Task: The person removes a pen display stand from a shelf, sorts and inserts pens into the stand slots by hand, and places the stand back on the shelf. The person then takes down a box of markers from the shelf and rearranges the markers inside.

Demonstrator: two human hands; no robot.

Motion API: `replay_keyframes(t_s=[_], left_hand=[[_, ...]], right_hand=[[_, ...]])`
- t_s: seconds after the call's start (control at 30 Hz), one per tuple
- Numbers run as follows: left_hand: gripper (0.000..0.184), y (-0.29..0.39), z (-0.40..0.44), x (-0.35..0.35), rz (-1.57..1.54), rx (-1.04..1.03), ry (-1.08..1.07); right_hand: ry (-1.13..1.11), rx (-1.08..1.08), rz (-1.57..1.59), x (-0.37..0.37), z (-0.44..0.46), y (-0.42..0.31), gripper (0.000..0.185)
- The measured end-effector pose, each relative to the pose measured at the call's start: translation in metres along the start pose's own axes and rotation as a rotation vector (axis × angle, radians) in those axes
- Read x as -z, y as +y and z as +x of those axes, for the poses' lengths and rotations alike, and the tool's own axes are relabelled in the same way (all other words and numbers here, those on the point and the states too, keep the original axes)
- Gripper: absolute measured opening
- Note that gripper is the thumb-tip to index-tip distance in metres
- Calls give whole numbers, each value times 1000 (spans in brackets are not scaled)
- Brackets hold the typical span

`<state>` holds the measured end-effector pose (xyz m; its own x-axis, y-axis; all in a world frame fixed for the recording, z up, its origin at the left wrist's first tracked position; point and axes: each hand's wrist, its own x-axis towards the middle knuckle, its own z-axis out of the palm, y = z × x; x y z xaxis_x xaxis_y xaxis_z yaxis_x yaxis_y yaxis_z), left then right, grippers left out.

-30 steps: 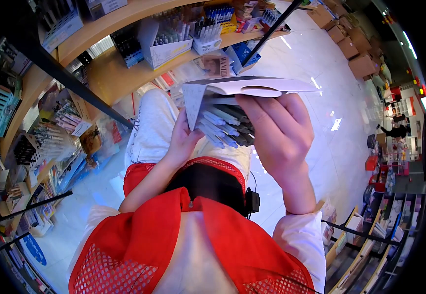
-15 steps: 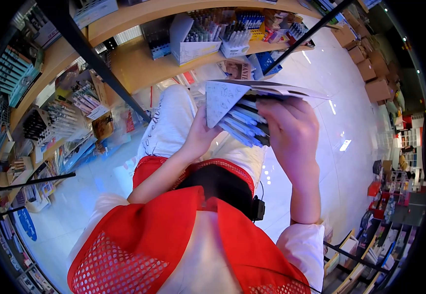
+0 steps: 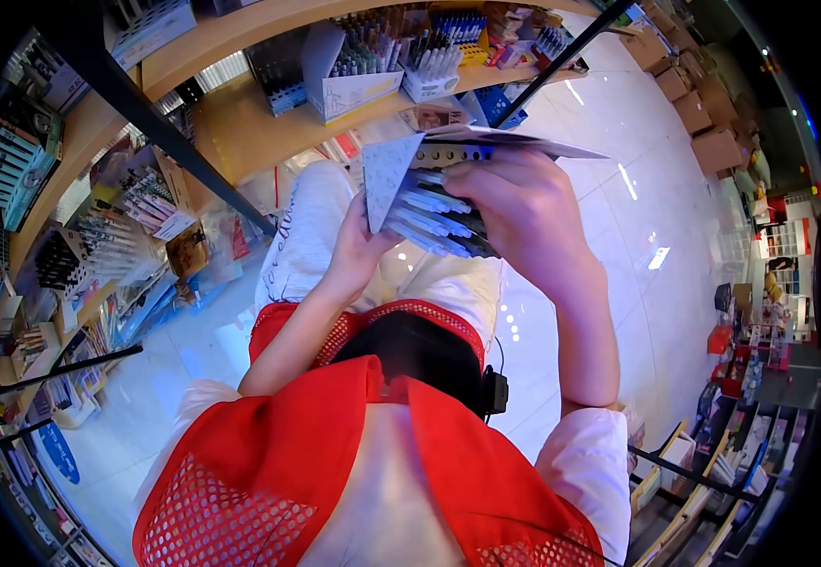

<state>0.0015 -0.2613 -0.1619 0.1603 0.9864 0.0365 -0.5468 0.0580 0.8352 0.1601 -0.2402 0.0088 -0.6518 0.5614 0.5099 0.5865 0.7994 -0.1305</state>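
A display box of pens is held in front of my lap, with a pale patterned side panel [image 3: 389,180] and a raised lid [image 3: 552,145]. Several pale-blue and dark pens [image 3: 434,225] lie in it, their ends pointing toward me. A row of round holes shows in the rack behind them. My left hand [image 3: 358,248] is closed around the box's left lower side, some fingers hidden behind the panel. Bent over the pens from the right, my right hand [image 3: 528,210] has its thumb and fingertips pinched at an upper pen. Its other fingers are partly hidden.
Wooden shelves [image 3: 240,123] with boxes of pens [image 3: 363,90] run ahead and to the left. Black metal posts [image 3: 160,128] cross in front of them. Cardboard boxes [image 3: 713,151] are stacked at far right, and another rack [image 3: 713,472] stands at lower right.
The box has shifted left and up in view, and its rack holes now show. My right hand has moved left with it, fingers lower over the pens. My left hand keeps its grip.
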Motion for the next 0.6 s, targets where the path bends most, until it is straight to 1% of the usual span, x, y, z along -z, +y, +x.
replay_keyframes(t_s=[0.1,0.2,0.3,0.33,0.43,0.5,0.53,0.6], left_hand=[[55,7,-1,-4,-48,23,-13],[53,15,-2,-7,-129,106,-26],[49,14,1,0,-315,214,-73],[48,16,1,2,-339,221,-73],[43,24,-5,11,-409,252,-51],[40,27,-9,25,-454,283,-26],[41,30,-13,31,-484,279,13],[43,35,-22,44,-545,272,93]], right_hand=[[2,59,-1,-2,3,4,21],[-56,11,1,-1,9,4,24],[97,-15,71,1,20,2,27],[129,-22,83,11,23,-1,30],[309,-108,82,29,19,-2,27],[493,-153,72,16,9,10,24],[475,-200,25,7,2,16,25],[395,-458,143,-25,-6,25,32]])
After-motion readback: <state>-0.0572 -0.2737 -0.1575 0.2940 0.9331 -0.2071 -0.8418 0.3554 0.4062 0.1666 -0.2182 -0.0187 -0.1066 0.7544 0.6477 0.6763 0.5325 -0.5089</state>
